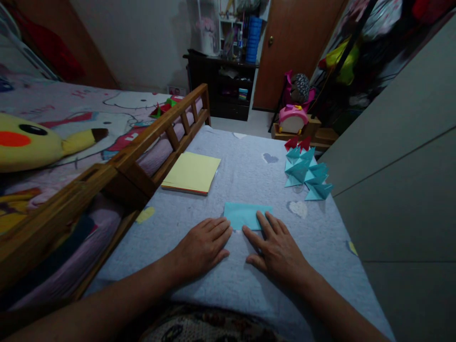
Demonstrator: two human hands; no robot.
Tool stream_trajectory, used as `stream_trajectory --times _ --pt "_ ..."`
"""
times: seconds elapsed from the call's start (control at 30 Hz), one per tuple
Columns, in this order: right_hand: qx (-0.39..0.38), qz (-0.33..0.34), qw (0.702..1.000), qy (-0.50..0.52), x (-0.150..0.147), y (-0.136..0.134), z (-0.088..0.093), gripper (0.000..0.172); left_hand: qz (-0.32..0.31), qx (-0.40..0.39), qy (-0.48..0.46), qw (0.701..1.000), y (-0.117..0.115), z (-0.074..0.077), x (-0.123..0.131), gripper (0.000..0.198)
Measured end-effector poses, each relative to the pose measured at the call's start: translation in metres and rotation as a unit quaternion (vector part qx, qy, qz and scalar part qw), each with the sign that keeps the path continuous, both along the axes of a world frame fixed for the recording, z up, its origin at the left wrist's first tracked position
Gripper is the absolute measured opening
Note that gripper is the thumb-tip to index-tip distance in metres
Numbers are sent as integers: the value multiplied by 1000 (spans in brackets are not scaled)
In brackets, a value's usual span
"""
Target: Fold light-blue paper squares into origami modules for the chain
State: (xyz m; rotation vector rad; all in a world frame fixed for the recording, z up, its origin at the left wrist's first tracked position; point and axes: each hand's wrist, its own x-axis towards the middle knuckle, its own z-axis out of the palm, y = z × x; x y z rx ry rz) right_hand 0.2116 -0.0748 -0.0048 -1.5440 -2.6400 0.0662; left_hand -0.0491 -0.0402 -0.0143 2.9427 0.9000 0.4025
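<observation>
A light-blue sheet of paper [245, 213], folded to a long rectangle, lies flat on the cloth-covered surface in front of me. My right hand [276, 244] rests on its right part, fingers spread and pressing it down. At the paper's left end, the fingertips of my left hand [204, 247] touch its edge, with the fingers stretched out flat side by side. A stack of square paper [192, 172], yellow on top, lies to the far left of the sheet. Several folded light-blue paper shapes [302, 168] stand at the far right, with red folded paper pieces [297, 143] behind them.
A wooden bed rail [160, 130] runs along the left. Beyond it, a yellow plush toy [32, 145] lies on a patterned bed. A pale cabinet [402, 156] borders the right side. A dark shelf unit [221, 80] and a pink toy [294, 116] are at the back.
</observation>
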Motion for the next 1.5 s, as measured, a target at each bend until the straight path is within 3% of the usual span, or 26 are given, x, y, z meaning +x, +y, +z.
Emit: stream_trajectory --times 0.53,0.9,1.03,1.13,1.27,1.5 --pt "44 -44 997 -40 53 -18 -8 70 1 33 -42 999 -4 -3 -8 34" --pt "74 -54 995 -47 80 -24 -5 59 6 42 -54 998 -4 -2 -10 31" --pt "84 -38 996 5 63 -17 10 35 3 45 -48 998 -2 8 -1 26" --pt "67 1 996 64 35 -9 19 38 -15 43 -36 998 1 13 15 38" --pt "14 32 995 90 5 -1 16 41 -18 26 9 999 3 10 33 50" --pt "2 3 998 68 -7 -5 8 47 7 15 20 1000 2 5 22 40"
